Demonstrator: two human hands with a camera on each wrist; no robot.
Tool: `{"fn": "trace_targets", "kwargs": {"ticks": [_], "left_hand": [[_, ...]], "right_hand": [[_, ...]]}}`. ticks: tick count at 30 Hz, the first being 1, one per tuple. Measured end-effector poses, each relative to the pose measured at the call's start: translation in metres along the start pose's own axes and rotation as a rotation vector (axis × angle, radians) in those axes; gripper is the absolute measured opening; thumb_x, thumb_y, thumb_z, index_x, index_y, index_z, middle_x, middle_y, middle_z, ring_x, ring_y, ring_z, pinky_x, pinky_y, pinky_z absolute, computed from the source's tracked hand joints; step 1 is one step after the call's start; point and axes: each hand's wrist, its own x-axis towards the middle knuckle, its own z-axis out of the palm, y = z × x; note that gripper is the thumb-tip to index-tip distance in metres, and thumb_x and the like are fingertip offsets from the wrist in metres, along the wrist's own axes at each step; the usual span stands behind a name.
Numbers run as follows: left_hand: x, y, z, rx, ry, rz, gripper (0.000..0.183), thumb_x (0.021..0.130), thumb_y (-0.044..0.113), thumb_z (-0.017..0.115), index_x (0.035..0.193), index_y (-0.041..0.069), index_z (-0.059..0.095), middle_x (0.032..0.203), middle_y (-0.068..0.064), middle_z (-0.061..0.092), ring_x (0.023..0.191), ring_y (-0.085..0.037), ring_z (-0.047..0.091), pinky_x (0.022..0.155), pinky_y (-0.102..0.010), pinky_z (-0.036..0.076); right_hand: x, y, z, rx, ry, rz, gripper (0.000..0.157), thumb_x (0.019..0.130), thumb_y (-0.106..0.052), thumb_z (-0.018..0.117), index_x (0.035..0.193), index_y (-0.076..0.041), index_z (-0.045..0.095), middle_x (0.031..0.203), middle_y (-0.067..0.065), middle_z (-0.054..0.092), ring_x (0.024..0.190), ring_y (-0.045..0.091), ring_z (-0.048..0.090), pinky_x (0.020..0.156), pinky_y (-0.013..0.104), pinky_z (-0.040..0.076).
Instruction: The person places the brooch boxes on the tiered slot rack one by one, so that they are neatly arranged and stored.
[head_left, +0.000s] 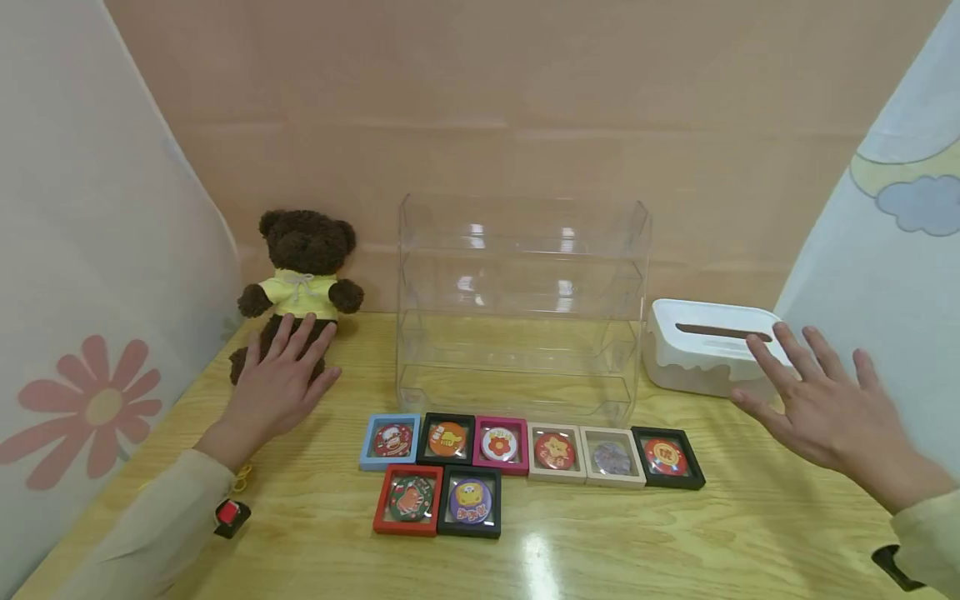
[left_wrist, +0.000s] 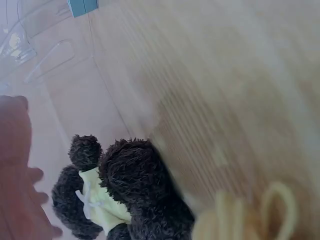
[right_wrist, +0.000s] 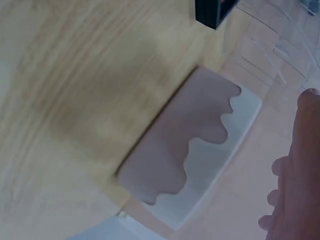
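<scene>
My left hand [head_left: 273, 387] is held over the left of the table with its fingers spread and nothing in it. It overlaps the legs of a brown teddy bear [head_left: 303, 242] in a yellow hoodie. On the right, my empty right hand [head_left: 832, 408] also has its fingers spread. It partly covers the white lid of a tissue box [head_left: 697, 375] with a drip-pattern rim. Between the hands, several small square frames with round badges lie in two rows, among them a blue frame [head_left: 390, 442], a red frame [head_left: 408, 500] and a black frame [head_left: 667, 458].
Behind the frames stands a clear tiered display rack [head_left: 521, 292]. A yellow cord [left_wrist: 240, 215] lies near my left wrist. Printed cloths [head_left: 97, 250] hang at both sides, and a plain peach backdrop [head_left: 525, 100] closes off the back of the wooden table [head_left: 600, 542].
</scene>
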Motion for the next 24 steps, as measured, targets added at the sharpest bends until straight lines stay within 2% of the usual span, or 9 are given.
{"fn": "trace_targets", "kwargs": {"ticks": [2, 4, 6, 8, 11, 15, 17, 20, 24], "left_hand": [[0.008, 0.000, 0.004, -0.049, 0.037, 0.048, 0.063, 0.100, 0.044, 0.040, 0.150, 0.010, 0.026, 0.153, -0.018, 0.020, 0.140, -0.037, 0.008, 0.103, -0.066, 0.009], [0.016, 0.001, 0.007, -0.108, 0.076, 0.093, 0.061, 0.100, 0.040, 0.042, 0.149, 0.007, 0.028, 0.152, -0.019, 0.023, 0.139, -0.037, 0.015, 0.106, -0.061, 0.013], [0.025, 0.004, 0.009, -0.180, 0.113, 0.134, 0.059, 0.101, 0.036, 0.042, 0.149, 0.004, 0.028, 0.150, -0.019, 0.026, 0.137, -0.038, 0.021, 0.106, -0.057, 0.018], [0.035, 0.011, 0.009, -0.253, 0.127, 0.153, 0.059, 0.102, 0.034, 0.041, 0.149, 0.003, 0.025, 0.150, -0.019, 0.028, 0.135, -0.038, 0.026, 0.106, -0.054, 0.022], [0.048, 0.026, 0.007, -0.354, 0.118, 0.166, 0.059, 0.103, 0.034, 0.035, 0.151, 0.004, 0.018, 0.150, -0.018, 0.027, 0.132, -0.036, 0.031, 0.104, -0.053, 0.027], [0.065, 0.044, 0.009, -0.455, 0.143, 0.189, 0.059, 0.104, 0.033, 0.030, 0.152, 0.008, 0.008, 0.149, -0.015, 0.030, 0.119, -0.033, 0.049, 0.093, -0.051, 0.041], [0.071, 0.050, 0.012, -0.493, 0.174, 0.201, 0.060, 0.104, 0.032, 0.030, 0.152, 0.006, 0.005, 0.148, -0.014, 0.033, 0.110, -0.032, 0.056, 0.087, -0.050, 0.045], [0.076, 0.058, 0.016, -0.511, 0.232, 0.212, 0.061, 0.104, 0.033, 0.028, 0.151, 0.002, 0.005, 0.145, -0.017, 0.036, 0.101, -0.031, 0.059, 0.081, -0.049, 0.048], [0.079, 0.065, 0.019, -0.506, 0.324, 0.235, 0.064, 0.104, 0.038, 0.025, 0.150, -0.002, 0.006, 0.142, -0.021, 0.038, 0.091, -0.030, 0.059, 0.073, -0.047, 0.049]], "right_hand": [[-0.001, -0.003, 0.007, 0.039, 0.013, -0.069, 0.078, 0.094, -0.052, 0.047, 0.153, -0.015, 0.012, 0.155, 0.019, 0.011, 0.140, 0.037, -0.002, 0.103, 0.064, -0.006], [-0.001, -0.009, 0.014, 0.122, 0.037, -0.152, 0.074, 0.093, -0.045, 0.054, 0.151, -0.011, 0.023, 0.150, 0.022, 0.025, 0.136, 0.044, 0.016, 0.102, 0.066, 0.008], [-0.001, -0.016, 0.020, 0.223, 0.035, -0.234, 0.068, 0.091, -0.039, 0.061, 0.146, -0.008, 0.035, 0.139, 0.024, 0.039, 0.126, 0.047, 0.035, 0.097, 0.065, 0.025], [-0.002, -0.024, 0.024, 0.323, 0.009, -0.278, 0.064, 0.087, -0.036, 0.067, 0.139, -0.006, 0.045, 0.130, 0.023, 0.049, 0.113, 0.048, 0.047, 0.085, 0.062, 0.038], [-0.004, -0.032, 0.029, 0.446, -0.035, -0.292, 0.065, 0.081, -0.036, 0.074, 0.135, -0.006, 0.050, 0.125, 0.021, 0.054, 0.106, 0.045, 0.054, 0.077, 0.060, 0.044], [-0.005, -0.035, 0.032, 0.537, -0.086, -0.317, 0.073, 0.075, -0.039, 0.079, 0.132, -0.002, 0.052, 0.123, 0.015, 0.057, 0.101, 0.029, 0.058, 0.074, 0.047, 0.049], [-0.005, -0.033, 0.034, 0.587, -0.138, -0.344, 0.074, 0.075, -0.037, 0.079, 0.132, 0.001, 0.051, 0.121, 0.013, 0.058, 0.096, 0.021, 0.059, 0.070, 0.040, 0.050], [-0.006, -0.031, 0.038, 0.657, -0.217, -0.384, 0.071, 0.078, -0.033, 0.077, 0.132, 0.004, 0.050, 0.120, 0.015, 0.059, 0.096, 0.015, 0.058, 0.069, 0.035, 0.050], [-0.007, -0.029, 0.044, 0.659, -0.204, -0.432, 0.068, 0.079, -0.032, 0.077, 0.131, 0.003, 0.052, 0.117, 0.014, 0.061, 0.093, 0.011, 0.057, 0.069, 0.033, 0.049]]}}
